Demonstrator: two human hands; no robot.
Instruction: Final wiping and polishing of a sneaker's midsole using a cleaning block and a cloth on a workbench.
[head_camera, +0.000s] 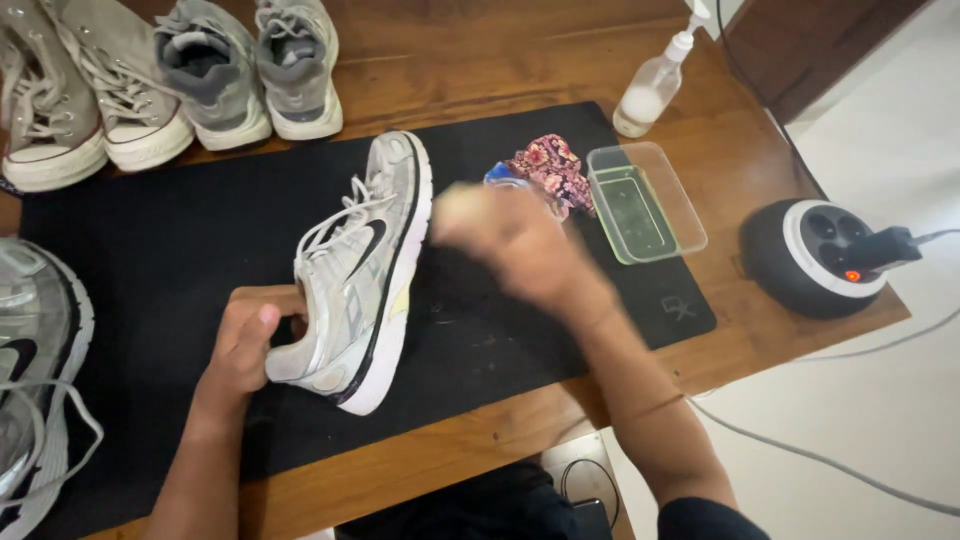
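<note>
L hand (245, 345) grips the heel end of a white and silver mesh running shoe with black trim (360, 270), fingers curled into the heel opening, thumb outside. The shoe lies tipped on its side near the middle of a black rectangular rubber mat (150, 250), toe pointing away from the person, white sole facing right. R hand (505, 240) is blurred, just right of the shoe's front half, above the mat; can't tell if it's open or closed, or whether it holds anything or touches the shoe. The hands are apart, w/ the shoe between them.

Behind the R hand: a floral red-pink cloth (552, 170) beside a clear rectangular plastic tub (648, 200) at the mat's far right edge. A clear spray bottle w/ white nozzle (655, 85) stands on the brown wooden table (480, 425) beyond. Far left corner: pair of grey high-top canvas sneakers (75, 90) and pair of grey low sneakers (255, 65). Another silver running shoe w/ loose laces (35, 370) sits at the mat's left edge. A round black-and-white power socket hub (815, 255) sits at the table's right corner.
</note>
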